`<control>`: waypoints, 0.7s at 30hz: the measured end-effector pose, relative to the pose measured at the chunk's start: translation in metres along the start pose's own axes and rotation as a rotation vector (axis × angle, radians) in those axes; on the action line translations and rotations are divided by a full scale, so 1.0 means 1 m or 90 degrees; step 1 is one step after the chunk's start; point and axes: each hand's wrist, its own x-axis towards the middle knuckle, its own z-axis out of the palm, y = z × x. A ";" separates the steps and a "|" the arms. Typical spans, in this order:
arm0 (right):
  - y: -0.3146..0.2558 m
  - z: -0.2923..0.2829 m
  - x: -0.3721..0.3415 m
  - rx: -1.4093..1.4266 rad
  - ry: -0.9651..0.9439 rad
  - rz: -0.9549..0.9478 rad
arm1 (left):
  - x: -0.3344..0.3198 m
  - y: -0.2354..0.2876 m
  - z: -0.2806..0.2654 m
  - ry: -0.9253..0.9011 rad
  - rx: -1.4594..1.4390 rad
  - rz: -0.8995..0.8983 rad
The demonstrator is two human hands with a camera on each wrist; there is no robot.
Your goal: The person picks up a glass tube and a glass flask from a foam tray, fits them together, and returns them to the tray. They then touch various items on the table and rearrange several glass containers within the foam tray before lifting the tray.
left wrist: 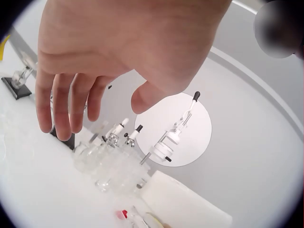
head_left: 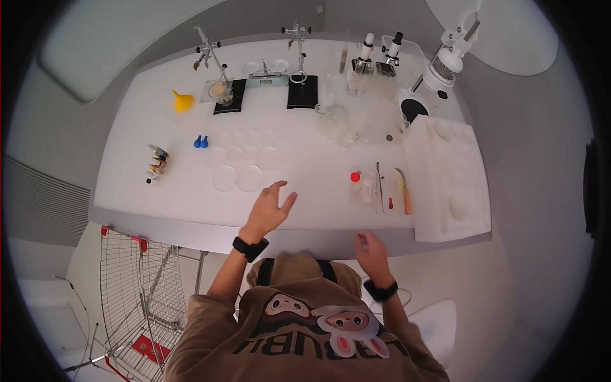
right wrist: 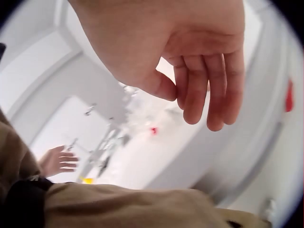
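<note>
My left hand (head_left: pixel 268 210) hangs over the front part of the white table with its fingers spread and nothing in them. Just beyond its fingertips lie several clear round dishes (head_left: pixel 249 179). My right hand (head_left: pixel 372 254) is at the table's front edge, fingers loosely bent and holding nothing; the right wrist view shows its thumb close to the index finger. Ahead of this hand lie a knife (head_left: pixel 407 200) with a wooden handle, metal tweezers (head_left: pixel 381 186), a small red-ended piece (head_left: pixel 391 204) and a clear packet (head_left: pixel 366 187) beside a red round cap (head_left: pixel 355 177).
Two blue rubber bulbs (head_left: pixel 201 142), a yellow funnel (head_left: pixel 183 101) and small bottles (head_left: pixel 157 163) stand left. At the back are stands on black bases (head_left: pixel 302 95), a balance (head_left: pixel 267 79) and microscopes (head_left: pixel 363 63). Glassware (head_left: pixel 344 121) and white foam (head_left: pixel 449 184) occupy the right. A cart (head_left: pixel 137 286) stands below.
</note>
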 end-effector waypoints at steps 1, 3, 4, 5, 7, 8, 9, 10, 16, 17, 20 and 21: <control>-0.017 0.011 0.022 -0.030 0.003 -0.076 | 0.000 -0.007 0.004 0.000 -0.001 -0.001; -0.038 0.043 0.051 -0.073 0.001 -0.193 | -0.002 -0.025 0.014 0.095 0.119 0.179; -0.039 0.062 0.069 -0.086 0.004 -0.239 | 0.001 -0.028 0.018 0.098 0.123 0.184; -0.043 0.079 0.087 -0.083 0.010 -0.242 | 0.004 -0.030 0.021 0.108 0.126 0.193; -0.046 0.112 0.113 -0.158 0.010 -0.302 | 0.007 -0.039 0.024 0.106 0.137 0.194; -0.043 0.126 0.121 -0.157 0.010 -0.302 | 0.007 -0.047 0.027 0.106 0.137 0.193; -0.042 0.139 0.130 -0.173 -0.009 -0.288 | 0.007 -0.053 0.028 0.111 0.144 0.194; -0.041 0.146 0.138 -0.189 -0.027 -0.276 | 0.010 -0.057 0.028 0.117 0.151 0.196; -0.049 0.143 0.150 -0.231 0.022 -0.244 | 0.020 -0.062 0.019 0.112 0.179 0.194; -0.050 0.145 0.150 -0.233 0.022 -0.244 | 0.023 -0.065 0.019 0.113 0.176 0.194; -0.050 0.142 0.149 -0.235 0.017 -0.218 | 0.034 -0.068 0.021 0.118 0.185 0.196; -0.052 0.143 0.147 -0.232 0.023 -0.222 | 0.037 -0.070 0.020 0.125 0.192 0.203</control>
